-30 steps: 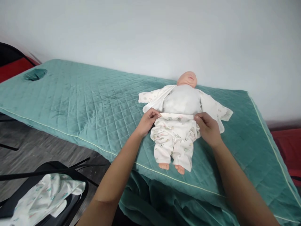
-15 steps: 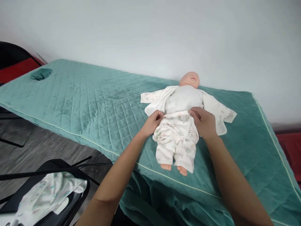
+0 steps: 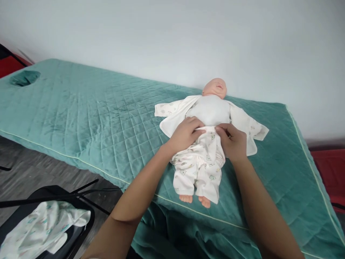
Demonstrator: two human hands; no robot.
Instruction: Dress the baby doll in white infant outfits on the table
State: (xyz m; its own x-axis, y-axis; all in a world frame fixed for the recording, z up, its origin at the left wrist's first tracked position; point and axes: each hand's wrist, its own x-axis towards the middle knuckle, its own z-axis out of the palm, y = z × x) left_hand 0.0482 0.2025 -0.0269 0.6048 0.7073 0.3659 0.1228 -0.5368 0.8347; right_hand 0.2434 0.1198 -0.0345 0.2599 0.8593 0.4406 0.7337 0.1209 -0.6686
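Note:
A baby doll (image 3: 215,88) lies on its back on a green quilted bed cover (image 3: 107,108), head toward the wall. Its white jacket (image 3: 241,120) is spread open to both sides, baring a white torso (image 3: 208,109). White printed baby pants (image 3: 203,158) cover its legs, with the feet showing below the cuffs. My left hand (image 3: 187,133) lies over the waistband's left part, thumb and fingers closed on the fabric. At the right part of the waistband, my right hand (image 3: 233,140) pinches the edge between thumb and fingers.
A black chair (image 3: 81,230) at the lower left holds a crumpled white printed garment (image 3: 45,226). The bed has a face hole (image 3: 25,78) at its far left end. A pale wall (image 3: 172,39) runs behind it. Something red (image 3: 327,172) stands at the right.
My left hand has moved inward along the waistband, toward its middle. The right hand stays at its place on the waistband. The view has shifted slightly to the right.

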